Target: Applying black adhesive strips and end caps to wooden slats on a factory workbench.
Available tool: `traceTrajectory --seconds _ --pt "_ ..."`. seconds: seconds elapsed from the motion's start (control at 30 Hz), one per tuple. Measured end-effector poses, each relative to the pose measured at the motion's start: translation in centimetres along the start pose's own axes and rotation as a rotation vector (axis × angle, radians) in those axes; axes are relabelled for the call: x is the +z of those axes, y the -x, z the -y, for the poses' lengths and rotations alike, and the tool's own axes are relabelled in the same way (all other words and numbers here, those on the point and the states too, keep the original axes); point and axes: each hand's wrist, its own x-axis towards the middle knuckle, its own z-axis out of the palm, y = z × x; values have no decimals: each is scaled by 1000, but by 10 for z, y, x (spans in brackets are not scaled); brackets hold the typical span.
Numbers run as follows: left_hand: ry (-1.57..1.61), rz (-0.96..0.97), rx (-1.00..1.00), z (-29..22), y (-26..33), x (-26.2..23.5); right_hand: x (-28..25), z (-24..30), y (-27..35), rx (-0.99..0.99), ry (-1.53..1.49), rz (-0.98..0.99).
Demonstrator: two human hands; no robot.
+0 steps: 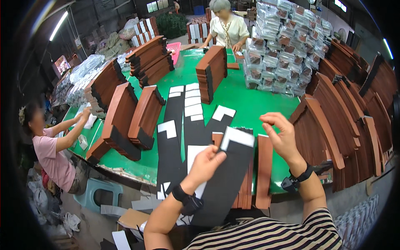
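My left hand (205, 166) is closed on the edge of a black strip (233, 175) with a white L-shaped patch (239, 138) at its far end. The strip slants down toward my striped shirt. To the right of that patch, my right hand (283, 135) is raised, fingers curved, with a gap between thumb and fingertips and nothing visible in it. More black strips (170, 143) lie on the green table, with white pieces (193, 100) along one and an L-shaped patch (167, 129) on another. Reddish-brown slats (263, 171) lie below my right hand.
Bundles of curved brown slats (118, 110) stand on the green table (233, 112), with more stacked at the right (329, 116). A tall pile of plastic-wrapped packs (279, 50) rises behind. One person (225, 31) works across the table, another (54, 146) at the left beside a stool (98, 193).
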Motion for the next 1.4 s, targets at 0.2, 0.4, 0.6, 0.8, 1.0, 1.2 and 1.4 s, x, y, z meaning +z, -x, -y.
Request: traceTrajectory --seconds 0.2,0.4,0.6,0.8,1.0,1.2,1.4 --pt "314 -108 -23 -20 11 8 9 58 28 -163 -109 151" --pt "291 -54 38 -19 27 30 23 61 45 -53 -168 266" --pt "202 -65 166 -28 38 40 16 56 47 -27 -87 178" --pt "117 -54 192 -37 40 46 10 53 44 -4 -71 286" --pt "51 0 212 -28 39 46 9 40 42 70 -147 362" --pt "19 -32 181 -6 33 45 27 26 57 216 -315 392" --pt "102 18 108 13 26 41 29 12 63 433 -371 423"
